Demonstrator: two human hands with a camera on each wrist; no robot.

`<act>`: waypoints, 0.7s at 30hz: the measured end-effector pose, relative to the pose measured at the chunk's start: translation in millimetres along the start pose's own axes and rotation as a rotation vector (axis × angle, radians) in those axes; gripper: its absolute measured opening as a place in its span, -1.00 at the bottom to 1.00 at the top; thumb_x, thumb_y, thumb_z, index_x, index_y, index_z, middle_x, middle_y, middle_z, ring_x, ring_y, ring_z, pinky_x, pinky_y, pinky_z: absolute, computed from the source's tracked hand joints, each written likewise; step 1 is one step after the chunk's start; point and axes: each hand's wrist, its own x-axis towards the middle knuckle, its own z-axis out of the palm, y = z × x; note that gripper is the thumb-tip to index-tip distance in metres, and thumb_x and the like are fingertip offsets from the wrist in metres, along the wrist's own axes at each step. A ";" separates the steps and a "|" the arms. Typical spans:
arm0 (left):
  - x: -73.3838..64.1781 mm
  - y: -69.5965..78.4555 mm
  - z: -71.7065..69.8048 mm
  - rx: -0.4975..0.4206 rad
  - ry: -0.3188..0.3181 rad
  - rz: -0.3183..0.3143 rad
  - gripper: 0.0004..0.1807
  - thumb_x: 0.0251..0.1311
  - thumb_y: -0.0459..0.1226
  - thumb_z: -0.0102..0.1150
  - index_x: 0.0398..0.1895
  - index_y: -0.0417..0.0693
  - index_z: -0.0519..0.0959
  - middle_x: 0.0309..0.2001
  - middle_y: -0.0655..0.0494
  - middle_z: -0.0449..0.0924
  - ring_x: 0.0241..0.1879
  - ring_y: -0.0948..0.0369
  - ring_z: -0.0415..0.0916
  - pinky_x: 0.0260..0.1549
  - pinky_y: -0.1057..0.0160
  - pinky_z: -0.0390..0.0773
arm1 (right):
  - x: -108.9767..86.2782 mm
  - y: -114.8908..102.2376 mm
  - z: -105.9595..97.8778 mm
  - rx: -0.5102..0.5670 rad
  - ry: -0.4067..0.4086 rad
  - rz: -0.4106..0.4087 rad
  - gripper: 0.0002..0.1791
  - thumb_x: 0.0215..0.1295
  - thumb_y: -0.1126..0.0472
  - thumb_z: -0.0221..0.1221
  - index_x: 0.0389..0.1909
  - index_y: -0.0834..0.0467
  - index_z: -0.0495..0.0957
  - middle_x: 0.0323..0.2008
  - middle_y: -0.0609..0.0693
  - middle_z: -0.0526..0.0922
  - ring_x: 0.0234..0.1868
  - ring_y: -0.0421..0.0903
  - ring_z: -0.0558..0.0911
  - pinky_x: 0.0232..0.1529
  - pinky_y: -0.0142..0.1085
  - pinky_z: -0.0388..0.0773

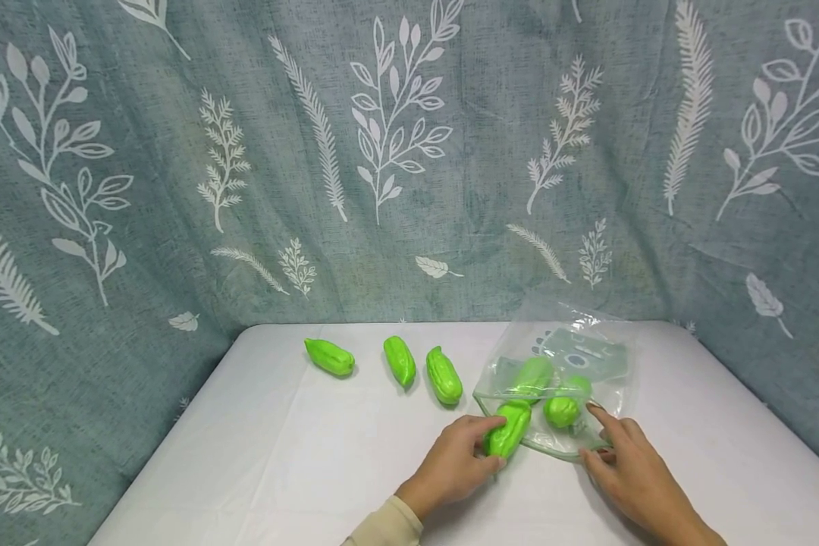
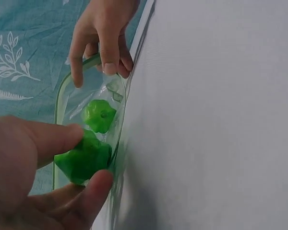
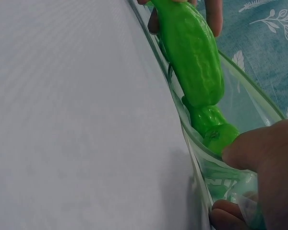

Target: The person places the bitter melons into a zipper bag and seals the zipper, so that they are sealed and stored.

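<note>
My left hand (image 1: 453, 461) grips a bright green, bumpy bitter melon (image 1: 509, 431) between thumb and fingers, at the mouth of a clear zip bag (image 1: 610, 364). The left wrist view shows its blunt end (image 2: 84, 160) between my fingertips. With thumb and fingers, my right hand (image 1: 628, 462) pinches the bag's green-edged rim, holding the mouth apart. Inside the bag lie two more bitter melons, one farther back (image 1: 534, 377) and one near my right fingers (image 1: 563, 409). In the right wrist view the held bitter melon (image 3: 194, 57) reaches in over the rim.
Three other bitter melons lie on the white table (image 1: 280, 455) left of the bag: one at far left (image 1: 330, 357), one in the middle (image 1: 400, 361) and one closest to the bag (image 1: 444, 376). A teal leaf-patterned curtain (image 1: 409, 250) hangs behind the table.
</note>
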 end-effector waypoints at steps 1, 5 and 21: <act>0.1 0.7 0.5 0.004 0.005 -0.005 -0.39 0.14 -0.26 0.43 0.31 0.12 0.53 0.13 0.15 0.56 -0.15 0.45 0.48 -0.17 0.42 0.53 | 0.0 -0.1 0.1 0.001 -0.001 0.000 -0.22 0.19 0.23 0.38 0.43 0.19 0.30 -0.15 0.14 0.46 -0.27 -0.08 0.65 -0.28 -0.11 0.61; 0.6 4.1 2.9 0.027 0.012 -0.013 -0.41 0.14 -0.26 0.44 0.29 0.11 0.55 0.13 0.12 0.55 -0.23 0.47 0.46 -0.25 0.44 0.52 | 0.5 0.0 0.1 0.008 0.001 -0.007 -0.22 0.20 0.23 0.37 0.43 0.19 0.30 -0.14 0.15 0.47 -0.27 -0.09 0.65 -0.27 -0.12 0.61; 7.9 21.9 19.1 0.228 0.100 -0.044 -0.43 0.15 -0.17 0.44 0.28 0.17 0.57 0.05 0.10 0.47 -0.18 0.31 0.53 -0.22 0.38 0.53 | 0.0 1.6 0.7 -0.007 0.005 -0.006 -0.23 0.19 0.22 0.38 0.42 0.19 0.31 -0.16 0.12 0.47 -0.28 -0.13 0.61 -0.33 -0.17 0.58</act>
